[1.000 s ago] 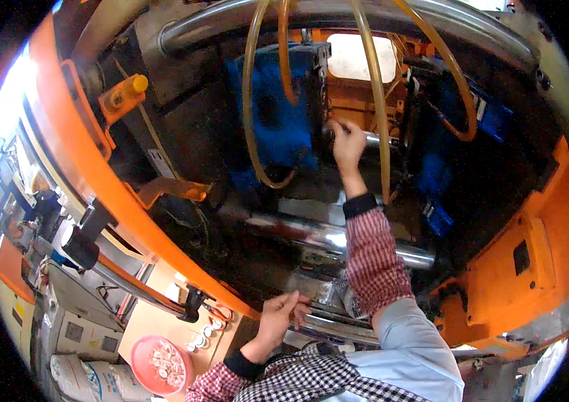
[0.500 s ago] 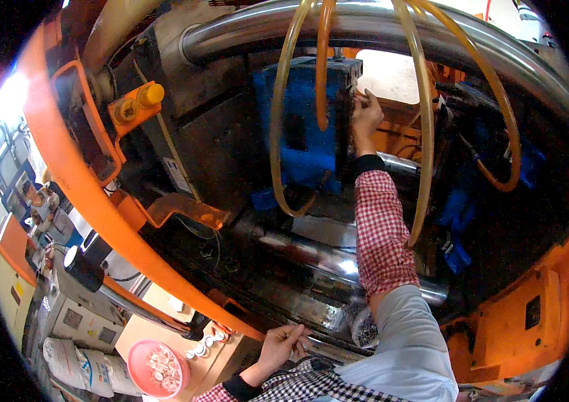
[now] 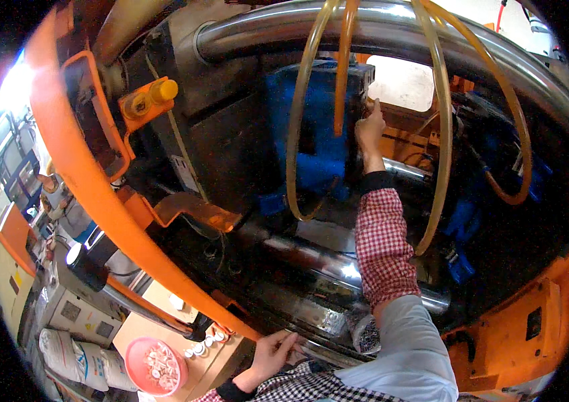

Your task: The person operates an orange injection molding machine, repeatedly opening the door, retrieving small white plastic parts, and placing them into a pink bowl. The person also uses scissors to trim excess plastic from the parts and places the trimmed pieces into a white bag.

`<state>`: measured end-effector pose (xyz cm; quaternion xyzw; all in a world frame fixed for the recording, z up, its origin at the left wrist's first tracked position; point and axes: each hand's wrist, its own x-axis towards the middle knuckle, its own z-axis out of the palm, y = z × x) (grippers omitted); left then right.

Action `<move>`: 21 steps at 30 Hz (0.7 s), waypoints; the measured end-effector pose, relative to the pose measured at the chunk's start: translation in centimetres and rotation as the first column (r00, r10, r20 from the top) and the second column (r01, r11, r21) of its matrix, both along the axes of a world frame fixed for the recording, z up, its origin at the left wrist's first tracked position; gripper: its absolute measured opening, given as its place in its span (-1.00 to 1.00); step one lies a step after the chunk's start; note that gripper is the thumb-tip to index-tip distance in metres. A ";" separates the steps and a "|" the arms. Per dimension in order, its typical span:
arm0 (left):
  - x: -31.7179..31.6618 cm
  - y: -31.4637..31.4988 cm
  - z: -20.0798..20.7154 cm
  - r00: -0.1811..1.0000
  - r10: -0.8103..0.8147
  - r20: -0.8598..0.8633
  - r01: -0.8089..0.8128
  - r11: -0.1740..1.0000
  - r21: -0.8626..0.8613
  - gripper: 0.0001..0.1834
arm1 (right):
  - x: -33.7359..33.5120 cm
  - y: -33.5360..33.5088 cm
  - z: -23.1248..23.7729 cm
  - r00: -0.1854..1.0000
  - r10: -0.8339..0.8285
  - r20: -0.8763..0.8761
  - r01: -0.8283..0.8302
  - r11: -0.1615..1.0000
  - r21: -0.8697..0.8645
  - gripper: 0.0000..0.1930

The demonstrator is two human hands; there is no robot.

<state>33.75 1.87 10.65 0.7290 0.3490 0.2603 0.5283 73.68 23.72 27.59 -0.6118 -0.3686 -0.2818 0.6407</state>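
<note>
My right hand (image 3: 369, 132) reaches deep into the machine, at the right face of a blue mold block (image 3: 308, 127). Its fingers are bent together with one tip raised beside the block's upper edge. What they pinch, if anything, is hidden. Low in the view, my left hand (image 3: 274, 353) rests near the machine's front edge, thumb and fingers pressed together. Whatever lies between those fingertips is too small to make out. Amber hoses (image 3: 442, 134) hang in loops in front of the block and on both sides of my right hand.
A thick steel bar (image 3: 298, 35) crosses above; another bar (image 3: 318, 258) runs below my right arm. An orange frame (image 3: 107, 191) curves along the left. Beyond it, a pink basin (image 3: 130, 378) of small pale parts sits on a table. A person (image 3: 56, 197) is at far left.
The view has shifted, moving the machine slightly rightward in the picture. My right hand has moved a little down along the block's face, one finger now straighter. The left hand stays closed near the edge.
</note>
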 end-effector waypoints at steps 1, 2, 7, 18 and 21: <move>-0.7 -0.4 0.9 0.999 0.022 -0.026 -0.018 0.989 0.147 -0.80 | -0.1 -0.2 0.0 1.000 -0.010 -0.012 0.010 1.000 -0.018 -0.41; -1.9 -0.6 1.2 0.999 0.033 0.001 -0.031 0.937 0.348 -0.88 | -0.3 -0.3 0.1 1.000 0.012 0.017 -0.012 1.000 -0.008 -0.42; -9.7 -0.8 1.9 0.763 0.497 0.412 -0.587 0.268 0.764 -0.47 | -0.5 -0.9 0.5 0.984 0.142 -0.107 -0.153 0.982 -0.109 -0.43; -10.0 7.3 5.9 0.784 0.202 0.587 -0.271 0.962 0.031 -0.85 | -7.6 -9.8 -3.1 0.992 0.109 0.058 -0.097 0.979 -0.177 -0.48; -10.3 6.3 5.6 0.775 0.218 0.594 -0.251 0.968 -0.027 -0.85 | -22.1 -20.1 -7.2 0.887 0.460 0.050 -0.460 0.888 -0.002 -0.74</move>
